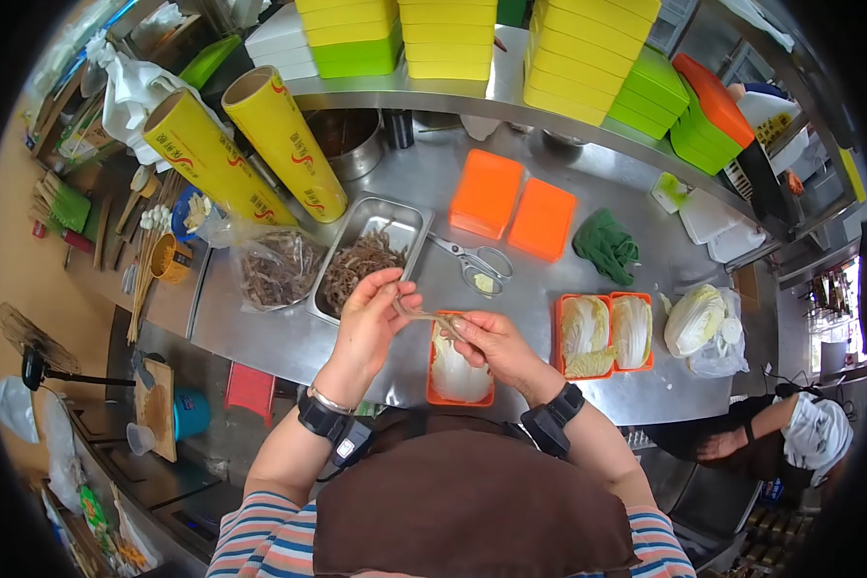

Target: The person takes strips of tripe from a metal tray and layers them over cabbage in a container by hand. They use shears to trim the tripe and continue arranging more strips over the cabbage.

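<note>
My left hand and my right hand together pinch a thin brown strip stretched between them, just above an orange tray lined with pale cabbage leaves. A steel pan of brown shredded strips sits right behind my left hand. A clear bag of the same strips lies to its left.
Scissors lie beyond my hands. Two more orange trays of cabbage and a cabbage half are to the right. Two orange lids, a green cloth, yellow wrap rolls, stacked boxes. Another person's arm is lower right.
</note>
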The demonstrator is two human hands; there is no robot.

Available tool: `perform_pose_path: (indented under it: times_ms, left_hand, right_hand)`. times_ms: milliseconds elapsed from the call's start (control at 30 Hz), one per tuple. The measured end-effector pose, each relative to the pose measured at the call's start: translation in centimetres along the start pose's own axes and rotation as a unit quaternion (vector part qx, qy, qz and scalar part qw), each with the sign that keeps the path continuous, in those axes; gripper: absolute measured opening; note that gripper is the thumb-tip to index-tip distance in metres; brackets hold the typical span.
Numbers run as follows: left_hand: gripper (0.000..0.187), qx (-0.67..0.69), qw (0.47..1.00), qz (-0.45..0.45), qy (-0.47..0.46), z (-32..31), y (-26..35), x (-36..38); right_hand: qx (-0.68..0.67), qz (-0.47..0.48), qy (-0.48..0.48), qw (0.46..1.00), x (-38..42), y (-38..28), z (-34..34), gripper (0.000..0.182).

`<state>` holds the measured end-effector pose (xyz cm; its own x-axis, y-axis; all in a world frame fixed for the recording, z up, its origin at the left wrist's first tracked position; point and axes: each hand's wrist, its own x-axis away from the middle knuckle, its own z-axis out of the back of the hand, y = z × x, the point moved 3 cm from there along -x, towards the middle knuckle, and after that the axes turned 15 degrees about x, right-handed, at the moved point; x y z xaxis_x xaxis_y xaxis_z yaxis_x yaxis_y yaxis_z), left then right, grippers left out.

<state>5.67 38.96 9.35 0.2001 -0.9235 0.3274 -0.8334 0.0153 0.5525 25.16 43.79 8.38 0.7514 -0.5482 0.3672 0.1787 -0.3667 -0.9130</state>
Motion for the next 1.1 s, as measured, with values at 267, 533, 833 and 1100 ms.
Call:
perform_pose_path:
  times_ms: [267, 533, 833, 1100]
  left_hand:
    - [0.038, 0.03, 0.973, 0.207, -0.094, 0.3, -5.5, 3.1]
    - [0.025, -0.038, 0.998, 0.047, 0.004, 6.5, 1.4, 0.6]
    - [0.06, -0.691, 0.688, -0.214, -0.064, 5.1, 7.3, -7.1]
    - [0.02, -0.709, 0.636, -0.18, -0.247, 6.3, 9.2, -10.5]
  right_hand:
    - [0.261, 0.156, 0.065, 0.95, -0.3, 0.8, -1.1, 0.02]
    - [0.315, 0.187, 0.021, 0.93, -3.0, -3.3, -5.0, 0.032]
    - [0.248, 0.097, 0.136, 0.954, -6.0, -0.3, -4.3, 0.017]
    - [0.225, 0.043, 0.186, 0.955, -5.1, 0.8, -4.3, 0.018]
